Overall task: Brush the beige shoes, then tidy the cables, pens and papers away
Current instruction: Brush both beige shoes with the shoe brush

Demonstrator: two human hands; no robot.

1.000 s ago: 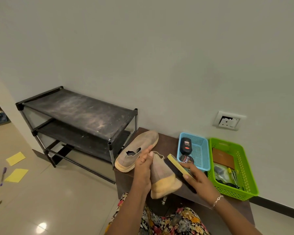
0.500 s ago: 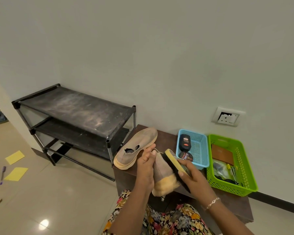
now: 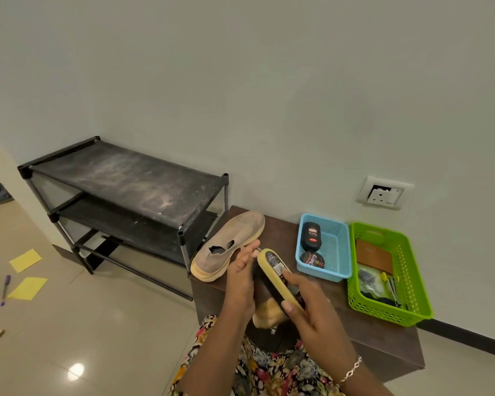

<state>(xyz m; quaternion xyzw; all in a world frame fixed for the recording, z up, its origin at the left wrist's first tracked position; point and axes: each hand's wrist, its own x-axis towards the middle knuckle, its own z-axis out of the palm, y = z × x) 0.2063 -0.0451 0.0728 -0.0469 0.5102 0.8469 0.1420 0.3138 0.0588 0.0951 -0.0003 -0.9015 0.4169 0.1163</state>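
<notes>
With the left hand (image 3: 240,284) holding the shoe (image 3: 269,311) above the bench's (image 3: 383,338) near edge and the right hand (image 3: 312,307) clamped on the brush (image 3: 277,275), short light strokes with steady support should serve best; the shoe is beige, yellow-soled, mostly hidden, its mate (image 3: 229,247) lying on the bench.

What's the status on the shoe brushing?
Left grip holds beige shoe. Right grip holds yellow brush against it. Second shoe lies on bench. Nothing in the way.
</notes>
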